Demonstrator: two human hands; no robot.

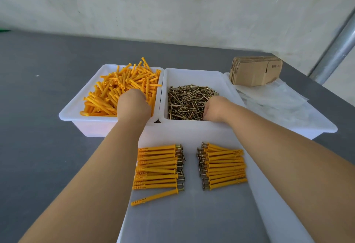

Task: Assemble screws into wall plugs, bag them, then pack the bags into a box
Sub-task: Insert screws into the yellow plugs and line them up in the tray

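Observation:
A white tray (69,116) at the back left holds a heap of orange wall plugs (119,87). My left hand (133,104) is down in that heap with its back to me, fingers hidden. The middle tray (192,74) holds brass screws (188,98). My right hand (215,109) is dipped into the screws at the tray's near right corner, fingertips buried among them. On the shallow front tray (192,214) lie two rows of assembled plugs with screws, the left row (159,166) and the right row (224,166). One more assembled plug (155,196) lies slanted below the left row.
A third white tray (326,127) at the right carries clear plastic bags (274,98) and a stack of flat cardboard boxes (255,72). All trays sit on a grey table (48,146). A metal pole (338,47) slants up at the far right, with a pale wall behind.

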